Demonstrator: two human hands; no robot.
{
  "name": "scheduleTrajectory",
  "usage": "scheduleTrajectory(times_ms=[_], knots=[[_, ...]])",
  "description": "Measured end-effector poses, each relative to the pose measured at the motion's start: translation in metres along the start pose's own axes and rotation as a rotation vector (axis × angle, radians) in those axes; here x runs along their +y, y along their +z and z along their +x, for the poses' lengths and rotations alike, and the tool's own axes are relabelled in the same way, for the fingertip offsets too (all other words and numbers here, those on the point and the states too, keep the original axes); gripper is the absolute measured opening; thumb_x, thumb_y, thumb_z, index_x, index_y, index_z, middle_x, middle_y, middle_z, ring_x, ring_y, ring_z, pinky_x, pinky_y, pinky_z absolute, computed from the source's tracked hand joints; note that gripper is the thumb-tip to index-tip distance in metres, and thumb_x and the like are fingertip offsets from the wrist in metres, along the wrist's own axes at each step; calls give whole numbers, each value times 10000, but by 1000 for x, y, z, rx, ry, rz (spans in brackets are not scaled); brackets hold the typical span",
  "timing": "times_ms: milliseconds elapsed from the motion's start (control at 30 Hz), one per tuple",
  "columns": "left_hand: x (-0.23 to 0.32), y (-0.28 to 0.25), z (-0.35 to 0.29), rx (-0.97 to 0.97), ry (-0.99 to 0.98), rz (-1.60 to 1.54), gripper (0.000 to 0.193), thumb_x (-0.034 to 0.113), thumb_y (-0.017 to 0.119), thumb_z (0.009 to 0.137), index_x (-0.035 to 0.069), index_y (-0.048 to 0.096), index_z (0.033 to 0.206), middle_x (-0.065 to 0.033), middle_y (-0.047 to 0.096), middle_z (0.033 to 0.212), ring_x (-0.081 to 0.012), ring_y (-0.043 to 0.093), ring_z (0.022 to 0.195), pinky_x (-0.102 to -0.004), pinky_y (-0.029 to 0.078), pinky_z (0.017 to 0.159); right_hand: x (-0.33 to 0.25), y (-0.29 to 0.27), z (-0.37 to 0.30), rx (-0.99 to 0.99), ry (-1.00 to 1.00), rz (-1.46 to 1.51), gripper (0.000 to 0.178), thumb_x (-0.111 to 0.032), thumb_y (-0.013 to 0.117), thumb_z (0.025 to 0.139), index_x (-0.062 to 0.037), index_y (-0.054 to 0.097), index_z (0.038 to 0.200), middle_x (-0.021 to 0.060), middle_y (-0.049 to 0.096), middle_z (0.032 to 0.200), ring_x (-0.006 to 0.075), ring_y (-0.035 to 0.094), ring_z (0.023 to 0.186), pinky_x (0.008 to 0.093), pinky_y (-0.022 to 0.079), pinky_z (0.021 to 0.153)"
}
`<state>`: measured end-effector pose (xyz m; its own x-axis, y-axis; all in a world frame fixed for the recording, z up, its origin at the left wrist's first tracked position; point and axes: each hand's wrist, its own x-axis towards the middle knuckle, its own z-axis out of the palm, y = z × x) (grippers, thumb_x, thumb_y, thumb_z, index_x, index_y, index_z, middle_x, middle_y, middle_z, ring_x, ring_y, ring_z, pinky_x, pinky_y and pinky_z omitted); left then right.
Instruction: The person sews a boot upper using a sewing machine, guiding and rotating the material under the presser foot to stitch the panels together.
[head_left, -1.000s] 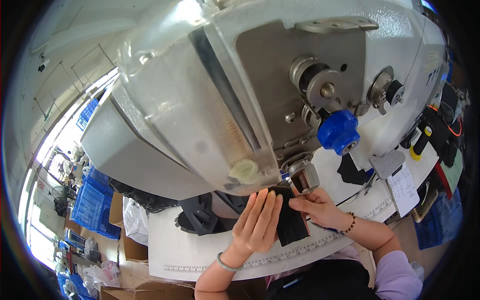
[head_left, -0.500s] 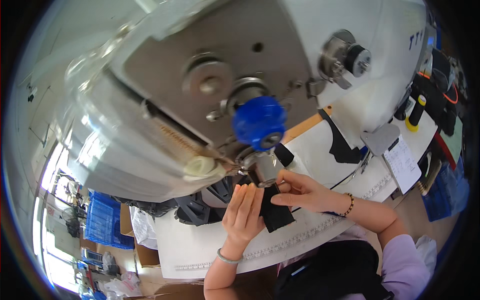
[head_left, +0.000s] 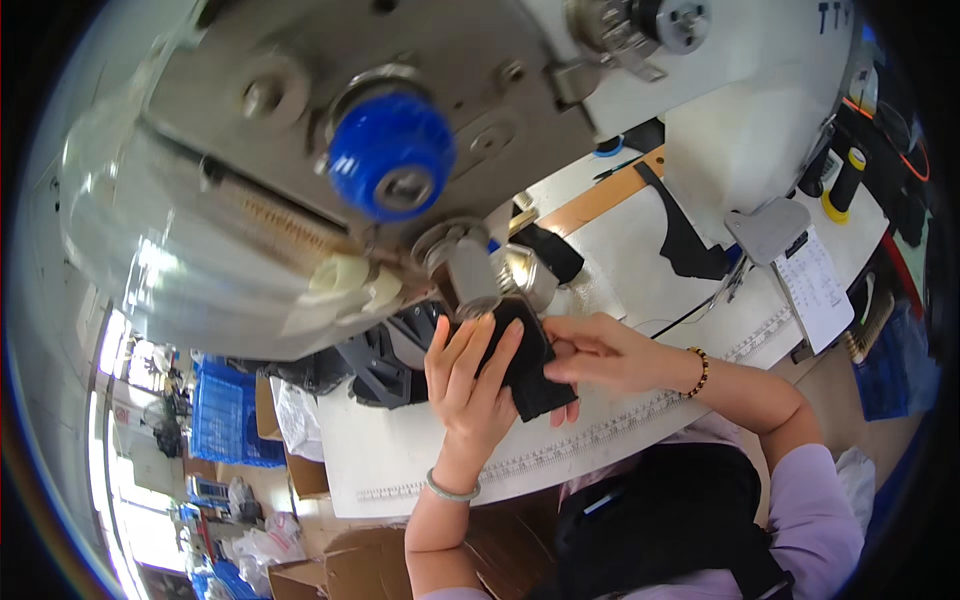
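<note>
A black fabric piece (head_left: 533, 392) lies under the needle area of a large white sewing machine (head_left: 190, 285). My left hand (head_left: 470, 395) rests on its left side, fingers stretched and spread flat over the cloth. At the right edge, my right hand (head_left: 612, 355) has the fabric between thumb and fingers, with fingertips showing beneath it. The needle and presser foot are hidden behind a metal cylinder (head_left: 468, 275) and the machine head. A blue knob (head_left: 390, 155) sits on the machine's grey face plate.
The white table (head_left: 420, 465) has a ruler strip (head_left: 620, 432) along its near edge. A black cut piece (head_left: 685, 235), a paper sheet (head_left: 812, 290) and a thread cone (head_left: 846, 185) lie to the right. Black molded parts (head_left: 380, 360) sit left of my hands; blue crates (head_left: 230, 415) stand beyond.
The machine head appears farther up and left as the view shifts. My left fingers have spread apart over the fabric. My right fingers now reach beneath the fabric's edge.
</note>
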<state>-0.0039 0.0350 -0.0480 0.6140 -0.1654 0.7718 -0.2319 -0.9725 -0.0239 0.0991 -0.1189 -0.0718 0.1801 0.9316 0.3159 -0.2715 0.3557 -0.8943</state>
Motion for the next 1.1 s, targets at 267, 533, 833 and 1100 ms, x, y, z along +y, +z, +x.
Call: scheduleTrajectory(times_ms=[267,533,833,1100], knots=[[-8,8,-12,-10,48,64,576,-13,565,579,126,624,1135,-57,547,1169,-216,495,1124,-454,311,1034,-7,12,0,230,74,-18,303,-280,460,947,22,456,954,100,601,696,183,642,543,222,482,412],[-29,26,-23,187,242,133,323,35,581,762,93,590,1080,-129,570,1175,-285,540,1117,-488,382,980,-14,9,-4,196,109,-160,244,-200,522,919,35,459,904,102,601,686,184,648,552,222,484,420],[-23,-13,0,-75,304,203,481,-51,558,618,8,585,1095,-126,581,1176,-289,524,1144,-440,407,987,-17,12,0,227,184,-258,253,-87,526,879,78,484,1066,73,603,714,184,652,559,223,492,425],[-18,-20,1,-117,254,196,373,3,549,747,17,586,1118,-102,567,1206,-243,517,1157,-422,419,974,-10,30,2,373,142,-160,261,-117,518,888,63,490,1074,82,609,785,162,644,580,226,510,442]])
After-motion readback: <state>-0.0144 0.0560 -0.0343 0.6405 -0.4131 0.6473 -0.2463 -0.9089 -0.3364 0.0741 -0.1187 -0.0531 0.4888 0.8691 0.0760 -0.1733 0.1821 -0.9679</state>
